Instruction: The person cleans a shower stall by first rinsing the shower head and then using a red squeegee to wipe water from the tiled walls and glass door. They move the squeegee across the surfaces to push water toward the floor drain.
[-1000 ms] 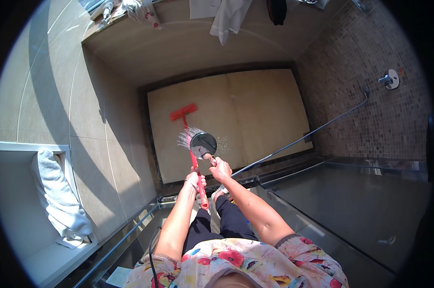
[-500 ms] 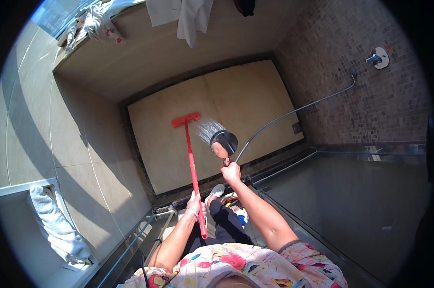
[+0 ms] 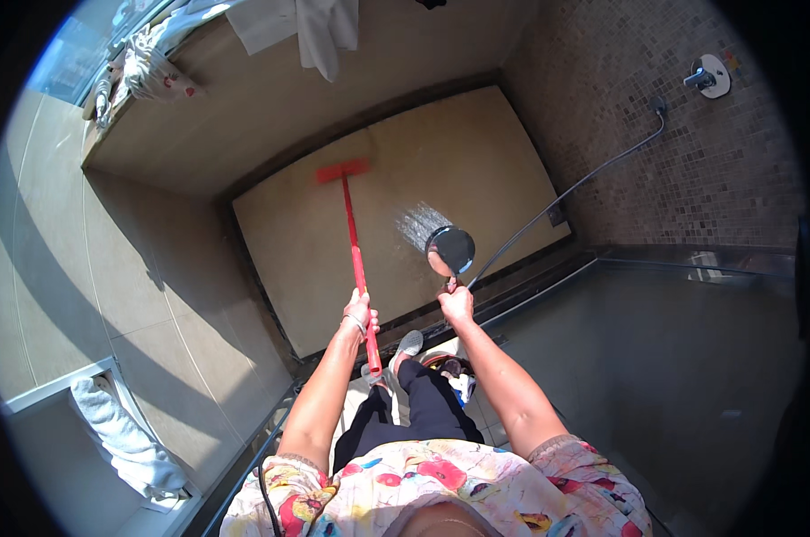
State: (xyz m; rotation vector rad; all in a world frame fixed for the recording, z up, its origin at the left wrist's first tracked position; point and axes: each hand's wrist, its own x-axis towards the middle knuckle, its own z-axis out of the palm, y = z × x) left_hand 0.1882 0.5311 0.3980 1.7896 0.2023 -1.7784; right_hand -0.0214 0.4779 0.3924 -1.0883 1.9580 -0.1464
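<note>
Left hand [image 3: 360,313] is wrapped round the red scrubber [image 3: 354,234] reaching across the beige shower floor [image 3: 288,259], right hand [image 3: 458,307] is clamped on the shower head [image 3: 454,251], so imo aim the spray [image 3: 420,225] nearer the scrubber and use flat, even strokes.

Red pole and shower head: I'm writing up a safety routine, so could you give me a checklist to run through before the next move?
1. Left hand closed around the red pole: ok.
2. Right hand gripping the shower head by its handle: ok.
3. Water running: ok, spray leaves the shower head.
4. Hose clear of the red pole: ok, it runs off to the right, to the mosaic wall.
5. Crosspiece pressed flat on the tan floor: cannot tell, it is blurred.
6. Shoe soles dry: cannot tell, they are hidden.
</note>
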